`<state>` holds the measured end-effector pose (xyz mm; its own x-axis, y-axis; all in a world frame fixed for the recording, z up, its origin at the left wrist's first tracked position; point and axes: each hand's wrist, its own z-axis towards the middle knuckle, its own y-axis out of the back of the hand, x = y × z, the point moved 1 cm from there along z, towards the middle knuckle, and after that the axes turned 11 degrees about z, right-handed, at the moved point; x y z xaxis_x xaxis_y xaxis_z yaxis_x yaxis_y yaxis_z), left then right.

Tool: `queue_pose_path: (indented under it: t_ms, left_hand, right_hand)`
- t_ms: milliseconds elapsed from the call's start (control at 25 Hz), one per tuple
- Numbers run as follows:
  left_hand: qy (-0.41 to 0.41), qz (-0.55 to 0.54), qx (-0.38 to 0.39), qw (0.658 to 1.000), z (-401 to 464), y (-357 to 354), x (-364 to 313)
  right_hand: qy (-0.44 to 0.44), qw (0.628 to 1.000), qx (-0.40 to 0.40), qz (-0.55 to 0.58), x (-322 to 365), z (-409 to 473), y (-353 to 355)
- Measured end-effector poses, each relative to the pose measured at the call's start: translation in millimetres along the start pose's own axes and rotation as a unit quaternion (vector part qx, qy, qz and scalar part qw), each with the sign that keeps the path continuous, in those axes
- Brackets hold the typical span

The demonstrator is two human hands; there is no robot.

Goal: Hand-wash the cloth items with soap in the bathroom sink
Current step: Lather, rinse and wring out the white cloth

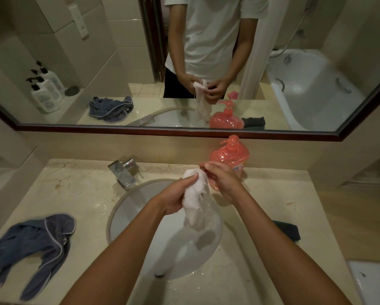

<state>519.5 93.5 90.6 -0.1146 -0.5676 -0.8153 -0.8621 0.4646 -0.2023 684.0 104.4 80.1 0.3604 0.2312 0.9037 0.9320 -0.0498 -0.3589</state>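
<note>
Both hands hold a white cloth (195, 194) above the sink (127, 208): the left hand (176, 199) grips its middle, the right hand (223, 180) pinches its top (soap bottle (230, 155) just beyond). A blue cloth (35, 243) lies on the bench (79, 194), left.

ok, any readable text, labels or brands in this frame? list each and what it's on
None can be read.
Pink soap bottle: a label patch shows at its lower edge, print too blurred and partly hidden behind the right hand.
White pump bottles, seen in the mirror: grey label marks, too small to read.
</note>
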Motion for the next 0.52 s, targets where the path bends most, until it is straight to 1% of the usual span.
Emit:
queue_pose_path:
  t_ms: [80,160,240,320,400,440,520]
  left_hand:
    - [-0.013,-0.045,-0.008,0.999,5,1,3]
    - [-0.031,-0.086,-0.029,0.995,11,5,5]
    - [-0.043,-0.133,-0.054,0.989,20,7,5]
    - [-0.05,-0.177,-0.065,0.981,26,4,1]
    - [-0.053,-0.2,-0.077,0.975,32,-3,-6]
    - [-0.055,-0.208,-0.084,0.973,37,-6,-9]
    - [-0.059,-0.228,-0.089,0.968,46,-12,-15]
  right_hand:
    - [0.01,0.998,-0.063,-0.024,8,-1,12]
    - [0.033,0.989,-0.144,-0.026,20,-5,20]
    - [0.102,0.973,-0.204,-0.031,39,-9,24]
    - [0.176,0.95,-0.247,-0.069,61,-7,24]
    - [0.21,0.926,-0.282,-0.135,76,9,29]
    - [0.21,0.918,-0.284,-0.179,82,19,30]
    - [0.176,0.912,-0.26,-0.263,84,39,31]
